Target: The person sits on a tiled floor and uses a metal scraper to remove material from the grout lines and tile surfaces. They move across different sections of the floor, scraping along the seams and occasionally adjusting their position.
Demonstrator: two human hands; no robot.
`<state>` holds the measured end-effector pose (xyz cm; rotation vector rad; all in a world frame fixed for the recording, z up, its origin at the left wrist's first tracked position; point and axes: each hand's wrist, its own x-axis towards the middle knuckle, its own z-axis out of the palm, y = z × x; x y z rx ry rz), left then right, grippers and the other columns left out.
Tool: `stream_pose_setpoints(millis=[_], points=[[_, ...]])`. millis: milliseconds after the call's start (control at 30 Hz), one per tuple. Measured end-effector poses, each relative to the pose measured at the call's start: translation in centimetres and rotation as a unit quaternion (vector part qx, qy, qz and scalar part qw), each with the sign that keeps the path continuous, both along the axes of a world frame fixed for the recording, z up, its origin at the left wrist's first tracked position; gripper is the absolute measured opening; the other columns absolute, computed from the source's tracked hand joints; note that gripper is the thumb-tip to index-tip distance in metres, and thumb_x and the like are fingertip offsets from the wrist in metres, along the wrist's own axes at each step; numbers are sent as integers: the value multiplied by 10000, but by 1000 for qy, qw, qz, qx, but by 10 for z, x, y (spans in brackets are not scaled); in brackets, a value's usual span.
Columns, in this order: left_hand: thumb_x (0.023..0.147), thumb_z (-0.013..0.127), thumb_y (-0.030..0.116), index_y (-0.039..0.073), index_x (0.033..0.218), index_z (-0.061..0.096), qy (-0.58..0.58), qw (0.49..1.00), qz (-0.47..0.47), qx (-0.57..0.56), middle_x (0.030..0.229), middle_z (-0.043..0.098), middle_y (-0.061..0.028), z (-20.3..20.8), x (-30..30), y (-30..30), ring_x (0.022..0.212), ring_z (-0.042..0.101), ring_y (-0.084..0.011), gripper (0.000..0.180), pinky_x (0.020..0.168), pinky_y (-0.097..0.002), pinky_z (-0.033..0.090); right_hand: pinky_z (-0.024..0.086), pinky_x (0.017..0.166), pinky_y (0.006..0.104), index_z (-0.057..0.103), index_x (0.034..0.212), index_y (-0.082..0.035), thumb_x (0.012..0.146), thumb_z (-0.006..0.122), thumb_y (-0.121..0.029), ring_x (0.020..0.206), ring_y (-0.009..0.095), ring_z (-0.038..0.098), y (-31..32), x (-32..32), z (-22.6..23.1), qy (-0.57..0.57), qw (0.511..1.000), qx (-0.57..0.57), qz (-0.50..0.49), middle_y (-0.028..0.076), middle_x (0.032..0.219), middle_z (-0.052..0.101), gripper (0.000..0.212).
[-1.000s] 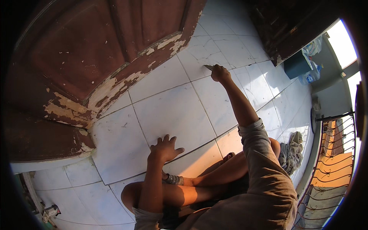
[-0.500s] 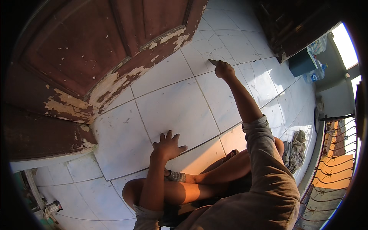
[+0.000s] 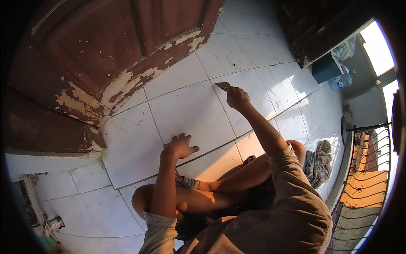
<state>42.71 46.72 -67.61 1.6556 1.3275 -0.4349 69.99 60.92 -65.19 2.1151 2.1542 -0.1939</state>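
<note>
In my right hand [image 3: 238, 98] is a small pointed trowel [image 3: 223, 86], its fingers wrapped round the handle. The dark blade points to the left, low over the white floor tiles [image 3: 186, 110], close to a grout line; whether it touches them I cannot tell. My left hand [image 3: 181, 147] rests on a large tile nearer to me, fingers spread and holding nothing. My crossed legs [image 3: 237, 182] are just below it. Far ahead, several tiles carry cracks [image 3: 234, 53] and dark scratches.
A brown door [image 3: 97, 51] with peeling paint stands at the left. A crumpled grey cloth [image 3: 319, 163] lies right of my knee. Beyond are a dark bin [image 3: 325, 68] and a plastic bottle [image 3: 337, 84]. A metal railing [image 3: 363, 182] runs along the right.
My right hand has drawn the trowel back toward me and a little to the left, off the cracked tiles. The left hand stays on the floor; the view has shifted slightly.
</note>
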Motion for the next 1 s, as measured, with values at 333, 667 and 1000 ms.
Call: stream_pose_setpoints(millis=[333, 667, 1000], points=[[935, 581, 627, 119, 1587, 364, -34, 999, 9, -20, 1684, 254, -143, 19, 6, 10, 1539, 257, -363, 854, 1245, -493, 300, 611, 834, 501, 689, 1235, -85, 940, 522, -108, 954, 395, 740, -39, 23, -1, 3, 999, -40, -25, 239, 1059, 735, 340], [924, 590, 640, 156, 1592, 355, -23, 1000, -4, 3, 1679, 269, -127, 0, -2, 5, 1530, 268, -395, 858, 1207, -545, 349, 610, 837, 508, 687, 1134, -48, 971, 519, -142, 955, 411, 737, -61, -12, 3, 6, 999, -49, -3, 243, 971, 738, 252], [940, 600, 586, 90, 1580, 369, 18, 1000, -11, 15, 1660, 319, -142, 36, 9, -4, 1526, 289, -372, 842, 1246, -458, 296, 609, 836, 499, 669, 1096, -16, 967, 534, -160, 981, 390, 738, -99, -4, -15, -3, 1000, -11, 4, 245, 1007, 737, 236]])
